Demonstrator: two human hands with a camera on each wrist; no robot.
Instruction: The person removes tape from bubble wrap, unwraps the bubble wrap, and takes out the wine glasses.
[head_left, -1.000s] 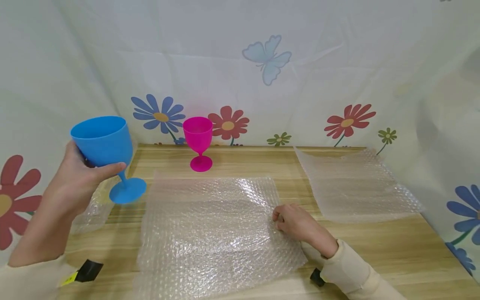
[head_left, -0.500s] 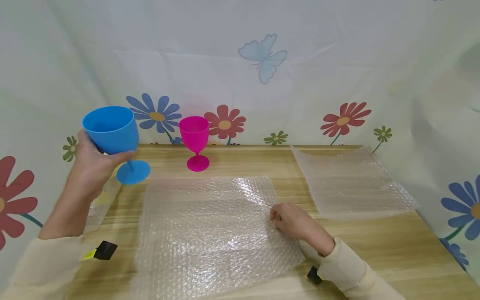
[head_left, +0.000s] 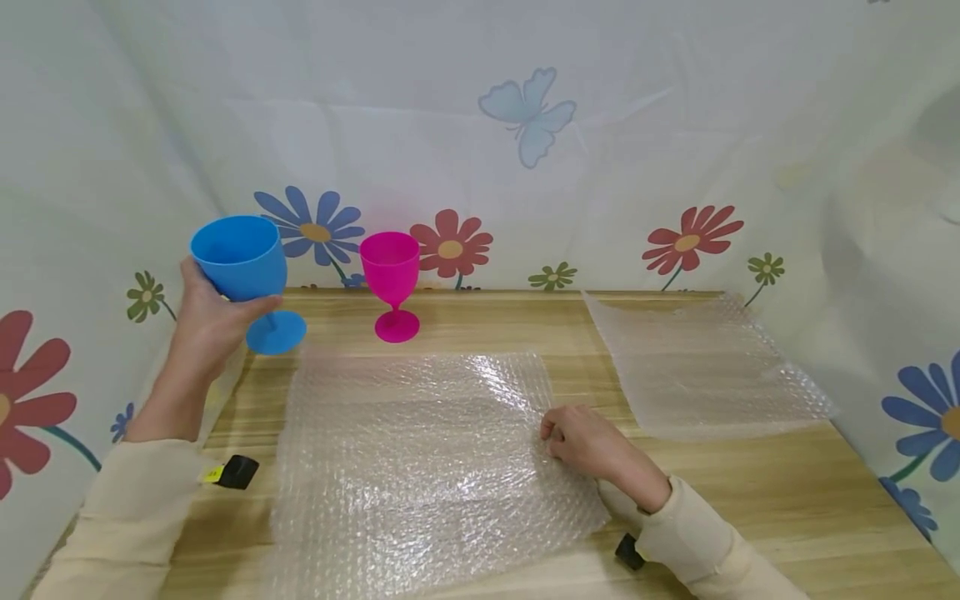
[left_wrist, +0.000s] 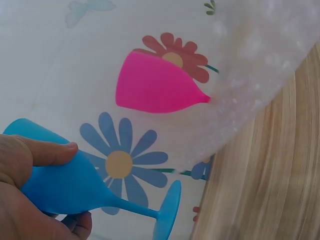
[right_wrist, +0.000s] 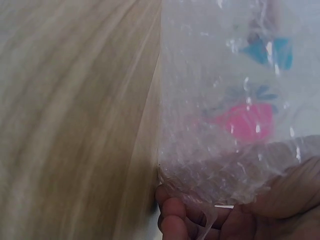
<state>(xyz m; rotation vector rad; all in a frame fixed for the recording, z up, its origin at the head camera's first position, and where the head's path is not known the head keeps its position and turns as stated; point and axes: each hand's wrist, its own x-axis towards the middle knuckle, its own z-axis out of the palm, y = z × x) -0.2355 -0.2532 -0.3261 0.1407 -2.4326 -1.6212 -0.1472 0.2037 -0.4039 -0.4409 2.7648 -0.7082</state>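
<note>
A blue plastic goblet point(head_left: 243, 268) is held upright by my left hand point(head_left: 208, 325) at the left rear of the table. In the left wrist view, thumb and fingers wrap its bowl point(left_wrist: 65, 182), while stem and round foot stick out free. To its right stands a smaller magenta goblet point(head_left: 392, 265). A sheet of bubble wrap point(head_left: 405, 458) lies in front of both goblets. My right hand point(head_left: 596, 446) pinches the sheet's right edge with curled fingers. The right wrist view shows the edge bunched there, with both goblets blurred through the film.
A second bubble wrap sheet point(head_left: 697, 375) lies at the right rear, its edge curling up at the side wall. The wooden tabletop point(head_left: 825, 508) is bounded by a flower-printed curtain point(head_left: 630, 150) at the back and sides.
My left hand has carried the blue goblet to the right and toward the back, nearer the magenta one. The right hand has stayed at the sheet's edge.
</note>
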